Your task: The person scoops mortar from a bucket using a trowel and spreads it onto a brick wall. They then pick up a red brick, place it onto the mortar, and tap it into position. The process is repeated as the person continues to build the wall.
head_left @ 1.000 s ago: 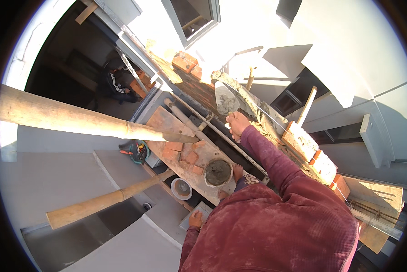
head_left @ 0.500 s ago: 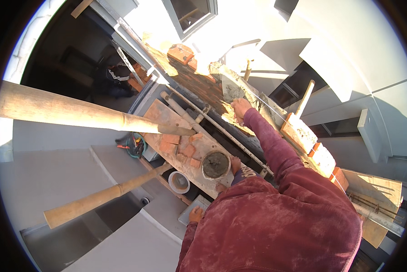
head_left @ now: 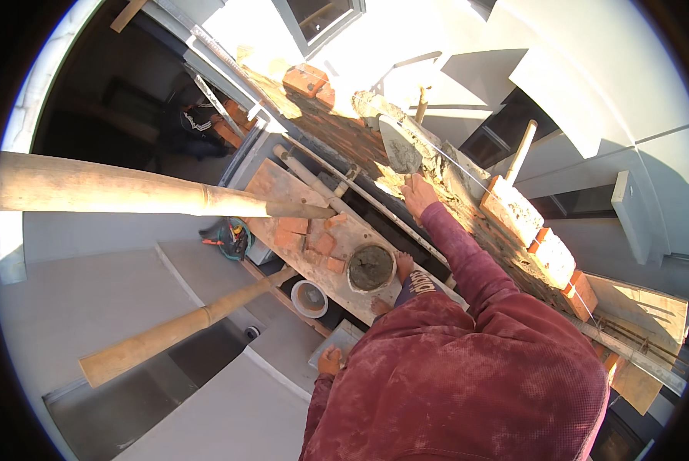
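My right hand [head_left: 417, 198] is closed around the handle of a trowel. The trowel's blade [head_left: 400, 147] lies over wet mortar [head_left: 435, 160] on top of the brick wall [head_left: 343, 127], and the fingers largely hide its handle. Low on the left, my left hand [head_left: 330, 361] hangs beside a grey slab-like surface [head_left: 343, 338], its fingers loosely bent and apart with nothing seen in them. A bucket of mortar [head_left: 371, 267] stands on the plank by my bare feet. Laid bricks [head_left: 511, 211] follow a string at the right.
Broken brick pieces [head_left: 291, 233] lie on the plank [head_left: 268, 184]. Two bamboo poles [head_left: 160, 187] slant in from the left. A white bucket [head_left: 309, 298] and a tool container [head_left: 235, 238] stand below. In the dark opening, another person [head_left: 187, 127] crouches near bricks.
My right hand has drawn back slightly toward me and lower, with the trowel, whose blade now shows more fully over the mortar. My left hand has barely moved.
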`<act>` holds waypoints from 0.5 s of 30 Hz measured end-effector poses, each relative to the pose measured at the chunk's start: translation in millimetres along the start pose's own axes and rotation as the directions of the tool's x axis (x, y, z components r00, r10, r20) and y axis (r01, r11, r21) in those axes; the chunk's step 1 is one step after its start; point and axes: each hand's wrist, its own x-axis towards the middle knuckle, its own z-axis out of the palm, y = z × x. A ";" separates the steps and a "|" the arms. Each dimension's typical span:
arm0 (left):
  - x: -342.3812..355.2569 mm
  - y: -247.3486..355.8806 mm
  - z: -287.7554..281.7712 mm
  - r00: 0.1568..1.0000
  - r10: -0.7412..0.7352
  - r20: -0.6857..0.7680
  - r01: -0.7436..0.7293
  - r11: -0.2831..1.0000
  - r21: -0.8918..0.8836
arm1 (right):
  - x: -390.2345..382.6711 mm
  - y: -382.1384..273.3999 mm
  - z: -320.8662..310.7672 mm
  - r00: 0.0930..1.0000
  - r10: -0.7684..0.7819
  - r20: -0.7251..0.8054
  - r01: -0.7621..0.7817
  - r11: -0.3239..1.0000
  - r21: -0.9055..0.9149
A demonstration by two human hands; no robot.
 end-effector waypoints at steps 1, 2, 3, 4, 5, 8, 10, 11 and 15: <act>1.1 0.2 -0.1 1.000 0.006 0.013 -0.006 1.000 -0.004 | 4.9 4.0 -1.3 0.994 -0.066 0.087 0.076 0.990 -0.118; 0.6 -10.7 -2.2 1.000 -0.001 0.024 0.001 1.000 -0.010 | 9.4 -6.1 -11.9 0.974 -0.119 0.192 0.162 0.961 -0.223; 7.9 -32.5 -11.8 0.999 0.031 0.041 -0.033 0.998 0.052 | 10.6 -19.4 -18.0 0.941 -0.163 0.296 0.256 0.916 -0.308; 23.4 -57.8 -25.0 0.996 0.073 0.054 -0.079 0.991 0.112 | 3.7 -31.2 -15.0 0.963 -0.104 0.249 0.151 0.973 -0.174; 34.9 -69.7 -29.3 0.990 0.114 0.082 -0.126 0.978 0.167 | -4.6 -34.7 -10.6 0.980 -0.033 0.198 0.041 0.999 -0.034; 38.2 -23.2 -5.8 0.996 0.044 0.078 -0.048 0.998 0.047 | -35.9 1.6 -0.4 0.993 0.110 0.048 -0.111 0.994 0.014; 45.9 -27.4 -9.0 0.991 0.115 0.073 -0.120 0.991 0.063 | -34.3 -8.5 -3.2 0.998 0.059 0.001 -0.059 0.998 0.020; 47.5 -31.9 -12.6 0.986 0.148 0.070 -0.153 0.986 0.070 | -32.7 -18.0 -7.0 0.999 0.033 -0.021 -0.032 0.999 0.023; 41.8 -2.5 -11.7 0.967 0.205 0.151 -0.238 0.939 0.249 | -50.7 -19.4 -36.4 0.987 0.153 0.048 -0.160 0.943 0.293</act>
